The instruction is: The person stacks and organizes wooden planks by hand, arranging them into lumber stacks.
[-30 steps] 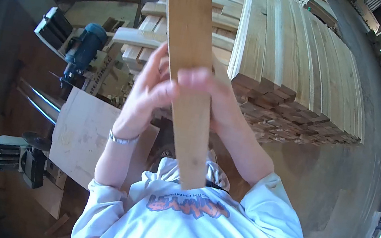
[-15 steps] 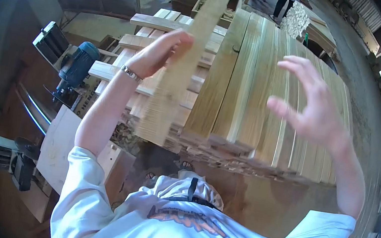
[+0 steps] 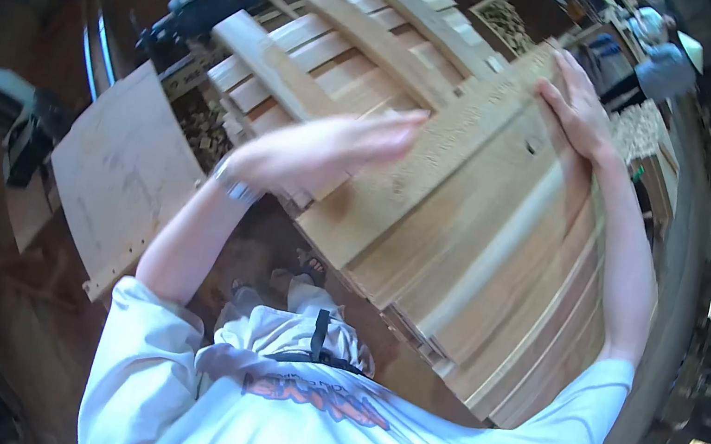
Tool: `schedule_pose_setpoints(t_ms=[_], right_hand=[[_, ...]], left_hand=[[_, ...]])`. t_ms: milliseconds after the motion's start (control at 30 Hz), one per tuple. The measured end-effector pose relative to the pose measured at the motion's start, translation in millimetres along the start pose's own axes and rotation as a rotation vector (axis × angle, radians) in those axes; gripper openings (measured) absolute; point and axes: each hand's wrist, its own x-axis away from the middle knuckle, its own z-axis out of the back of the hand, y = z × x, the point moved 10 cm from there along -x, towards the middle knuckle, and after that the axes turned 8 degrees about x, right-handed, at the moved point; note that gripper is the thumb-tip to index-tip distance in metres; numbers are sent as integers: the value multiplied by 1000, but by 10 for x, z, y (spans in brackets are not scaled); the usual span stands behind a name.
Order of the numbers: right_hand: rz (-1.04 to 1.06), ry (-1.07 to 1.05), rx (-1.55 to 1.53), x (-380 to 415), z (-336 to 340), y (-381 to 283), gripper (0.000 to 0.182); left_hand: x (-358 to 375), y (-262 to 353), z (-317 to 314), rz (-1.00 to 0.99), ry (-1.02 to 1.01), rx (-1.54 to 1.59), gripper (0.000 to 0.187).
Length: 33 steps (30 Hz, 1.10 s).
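Note:
A light, rough-faced board [image 3: 452, 149] lies along the left side of a stack of wide planks [image 3: 503, 237]. My left hand [image 3: 326, 147] is over the board's near left edge, its fingers stretched out and blurred at the tips. At the board's far end, my right hand [image 3: 575, 105] rests with fingers extended and thumb apart, touching the board near its corner. Neither hand is wrapped round the board. A dark knot shows on the plank beside it.
Left of the stack, crosswise slats [image 3: 385, 46] lie over more wood pieces. A blue motor [image 3: 213, 5] and a pale panel [image 3: 124, 169] stand farther left. Beyond the stack are a bundle of sticks [image 3: 638, 133] and a person in a pale hat [image 3: 667, 72].
The view has turned. The board that was raised beside my left hand now lies against the stack's left planks. My right hand has come from mid-air to the board's far end.

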Motion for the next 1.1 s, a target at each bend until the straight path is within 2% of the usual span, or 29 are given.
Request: schedule_pose_setpoints(t_ms=[33, 67, 200, 233, 267, 300, 333, 367, 400, 433, 467, 533, 567, 633, 667, 700, 733, 800, 833, 900, 933, 967, 1000, 1033, 1067, 1100], right_hand=[[-2, 15, -23, 15, -17, 21, 78], [-9, 34, -37, 3, 1, 58, 80], [15, 1, -48, -43, -45, 17, 76], [41, 28, -178, -55, -91, 82, 70], [62, 56, -310, -67, -88, 124, 64], [57, 8, -265, -50, -63, 107, 61], [68, -26, -221, -38, 3, 43, 59], [-7, 22, -206, -19, -15, 91, 46], [10, 59, -200, -44, 44, 101, 46], [67, 108, -197, -46, 193, -11, 47], [160, 148, -231, -181, 330, -288, 47], [368, 227, -391, -534, 461, -1041, 49], [416, 291, -163, -293, 763, -2175, 53], [650, 280, -205, 283, 896, -3995, 54], [808, 267, -223, 571, 968, -4730, 58], [980, 143, -324, 967, 955, -5416, 60], [1150, 0, -418, 1431, 898, -6052, 62], [1411, -660, -401, 2433, 580, -7146, 64], [1466, -954, -322, 2871, 340, -7523, 68], [1697, -1241, -113, 3520, -225, -8239, 64], [1584, -1448, -171, 3724, -619, -8532, 62], [1434, -1652, -214, 3896, -1162, -8803, 60], [1223, -1779, -266, 4069, -1806, -9164, 56], [1160, -1792, -372, 4271, -2388, -9563, 55], [1237, -1707, -241, 4571, -2946, -9915, 53], [1317, -1606, -84, 4776, -3367, -10163, 52]], left_hand=[[377, 34, -59, -112, 14, 49, 77], [640, -75, -155, -273, 66, 330, 79], [1094, -338, -343, -729, 820, 69, 60], [1056, -458, -344, -761, 990, 21, 48], [1099, -388, -356, -796, 1107, -108, 43], [1094, -374, -354, -843, 1133, -113, 44], [1028, -442, -394, -789, 1124, -80, 48], [1034, -422, -423, -778, 1123, -96, 48], [1009, -394, -428, -718, 1034, -77, 53], [1102, -311, -428, -706, 980, -59, 64], [1348, -297, -494, -753, 1059, -180, 68], [1960, -470, -568, -785, 1145, -175, 66], [2454, -724, -587, -696, 1255, -209, 66], [2964, -1105, -725, -506, 1216, -296, 58], [3366, -1387, -713, -364, 1234, -209, 51], [3736, -1742, -771, -168, 1295, -152, 47], [4079, -2141, -916, -11, 1332, -163, 46], [4764, -3083, -1342, 427, 1286, -192, 44], [5228, -3400, -1622, 636, 1237, -134, 43], [6289, -3889, -2187, 857, 1487, 30, 35], [6672, -4254, -2557, 1035, 1566, 39, 32], [7087, -4328, -2917, 1052, 1679, 117, 33], [7444, -4540, -3419, 1025, 2009, 232, 36], [7740, -4583, -3831, 1052, 2082, 443, 40], [7934, -4623, -4212, 1061, 2122, 654, 44], [7934, -4889, -4656, 1053, 2308, 734, 49]])
